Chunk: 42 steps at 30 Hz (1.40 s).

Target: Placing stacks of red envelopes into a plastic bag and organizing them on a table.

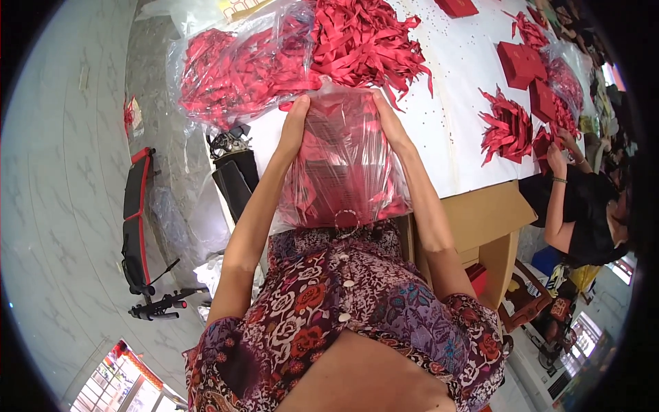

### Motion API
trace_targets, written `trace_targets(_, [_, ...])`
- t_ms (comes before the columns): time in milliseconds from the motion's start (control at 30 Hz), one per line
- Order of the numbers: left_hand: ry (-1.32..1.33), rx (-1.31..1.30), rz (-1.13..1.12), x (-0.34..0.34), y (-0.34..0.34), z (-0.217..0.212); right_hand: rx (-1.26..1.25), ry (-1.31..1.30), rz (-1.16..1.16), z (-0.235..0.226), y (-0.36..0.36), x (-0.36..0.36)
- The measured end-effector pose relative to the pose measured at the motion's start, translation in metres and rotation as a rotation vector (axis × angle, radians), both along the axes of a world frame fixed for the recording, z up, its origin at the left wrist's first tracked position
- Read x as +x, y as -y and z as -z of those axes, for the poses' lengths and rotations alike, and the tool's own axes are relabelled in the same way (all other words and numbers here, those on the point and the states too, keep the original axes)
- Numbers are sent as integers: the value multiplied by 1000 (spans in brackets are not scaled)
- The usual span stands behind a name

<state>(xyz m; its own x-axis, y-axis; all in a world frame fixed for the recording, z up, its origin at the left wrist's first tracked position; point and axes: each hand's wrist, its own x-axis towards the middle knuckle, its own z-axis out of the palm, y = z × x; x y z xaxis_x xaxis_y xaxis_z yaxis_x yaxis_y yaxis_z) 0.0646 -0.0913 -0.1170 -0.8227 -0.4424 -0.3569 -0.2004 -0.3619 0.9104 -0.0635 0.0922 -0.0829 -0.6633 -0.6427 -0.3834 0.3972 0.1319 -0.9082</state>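
Between my two hands is a clear plastic bag [347, 158] packed with red pieces, upright against my front at the table's near edge. My left hand [296, 122] grips its upper left side, and my right hand [388, 118] grips the upper right. Both thumbs show along the edges, while most of the other fingers are hidden behind the plastic. Glare on the film blurs what lies inside. Just beyond the bag spreads a heap of red ribbons [367, 41]. Left of that, more red ribbons lie in a second clear plastic bag [240, 69].
On the white table [439, 117] at the right are a red ribbon bundle [506, 127] and red boxes [518, 65]. A person [583, 199] there handles red pieces. An open cardboard box [491, 213] stands at my right. A black folded bench [137, 206] lies left.
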Motion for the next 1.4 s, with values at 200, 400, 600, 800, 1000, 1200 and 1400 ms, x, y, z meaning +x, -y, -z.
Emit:
trace_targets(200, [18, -181, -91, 25, 7, -5, 25, -284, 150, 37, -40, -6])
trace_targets(400, [140, -30, -49, 92, -1, 8, 49, -181, 289, 41, -82, 27])
trace_targets(600, [175, -57, -38, 145, -16, 13, 156, -265, 163, 35, -97, 47])
trace_targets(800, [132, 75, -126, 135, -50, 5, -25, -37, 349, 60, -99, 85])
trace_targets(1000, [94, 157, -125, 113, -85, 5, -70, 5, 372, 35, -59, 111])
trace_targets(1200, [30, -2, 3, 121, -43, 39, -20, 11, 242, 53, -87, 61])
trace_targets(1400, [53, 221, -193, 99, -53, 72, -39, 619, 326, 33, -46, 40])
